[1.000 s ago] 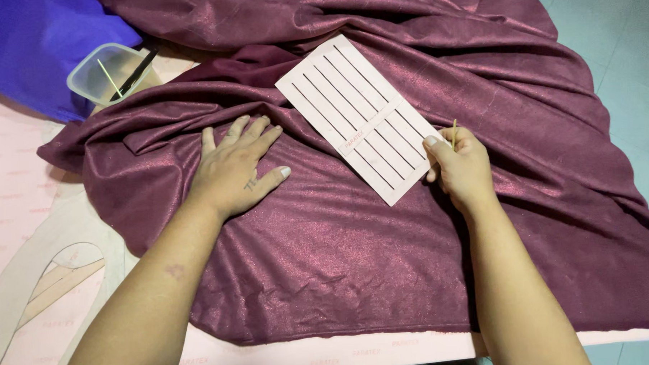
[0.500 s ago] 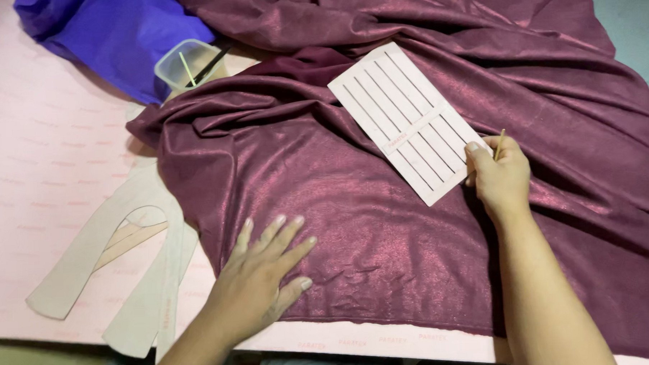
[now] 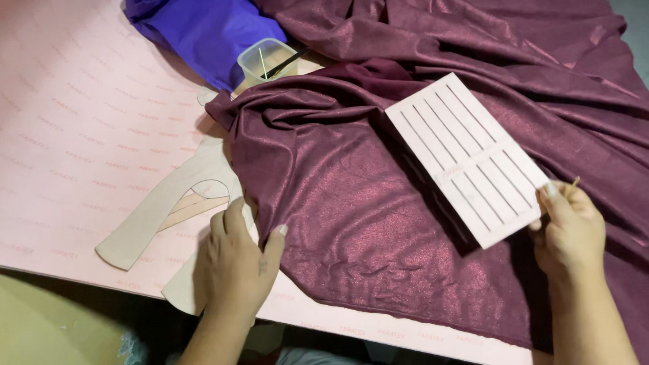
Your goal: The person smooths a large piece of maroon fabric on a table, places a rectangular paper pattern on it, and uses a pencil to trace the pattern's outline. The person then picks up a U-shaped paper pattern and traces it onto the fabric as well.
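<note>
Maroon fabric (image 3: 383, 202) under slotted template (image 3: 467, 156), clear tub (image 3: 265, 60) beyond.

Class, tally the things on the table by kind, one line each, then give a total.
Cloths: 2 (maroon cloth, blue cloth)
Slotted template: 1
Beige pattern pieces: 2
Clear tub: 1
Total: 6

Left hand (image 3: 234, 261) slid off maroon fabric (image 3: 383, 223) onto paper patterns (image 3: 171, 206).

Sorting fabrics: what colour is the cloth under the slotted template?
Shimmery maroon cloth, seen in the head view.
</note>
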Action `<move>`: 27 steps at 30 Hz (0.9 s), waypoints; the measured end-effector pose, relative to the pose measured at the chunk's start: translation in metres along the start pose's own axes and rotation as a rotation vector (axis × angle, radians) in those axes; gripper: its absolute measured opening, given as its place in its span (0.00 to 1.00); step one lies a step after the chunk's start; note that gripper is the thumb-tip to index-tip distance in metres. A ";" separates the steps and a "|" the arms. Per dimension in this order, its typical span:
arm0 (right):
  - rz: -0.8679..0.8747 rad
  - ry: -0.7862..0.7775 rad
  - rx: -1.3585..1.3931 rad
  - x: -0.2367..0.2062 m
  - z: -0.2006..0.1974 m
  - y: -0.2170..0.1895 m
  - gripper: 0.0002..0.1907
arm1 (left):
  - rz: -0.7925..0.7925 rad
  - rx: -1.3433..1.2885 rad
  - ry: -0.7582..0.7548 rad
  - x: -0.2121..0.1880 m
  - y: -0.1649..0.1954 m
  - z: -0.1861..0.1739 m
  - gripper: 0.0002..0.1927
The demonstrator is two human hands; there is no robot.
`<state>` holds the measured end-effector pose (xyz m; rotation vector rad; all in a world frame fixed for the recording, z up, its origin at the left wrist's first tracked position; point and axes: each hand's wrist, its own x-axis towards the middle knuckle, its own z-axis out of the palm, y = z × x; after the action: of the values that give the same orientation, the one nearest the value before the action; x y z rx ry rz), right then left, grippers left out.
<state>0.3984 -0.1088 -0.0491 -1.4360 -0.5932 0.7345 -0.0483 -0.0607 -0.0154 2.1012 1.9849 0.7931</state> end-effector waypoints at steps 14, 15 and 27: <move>0.001 0.033 -0.033 -0.045 -0.044 0.051 0.08 | -0.895 -1.842 -0.219 0.026 0.005 0.012 0.30; 0.001 0.036 -0.073 -0.046 -0.043 0.050 0.09 | -1.026 -1.814 -0.237 0.021 0.009 0.013 0.33; -0.024 -0.034 -0.009 -0.045 -0.053 0.052 0.08 | -0.838 -1.679 -0.087 0.019 -0.025 0.000 0.33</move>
<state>0.4045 -0.1779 -0.1009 -1.4247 -0.6395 0.7396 -0.0703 -0.0398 -0.0216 0.2999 1.0120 1.3097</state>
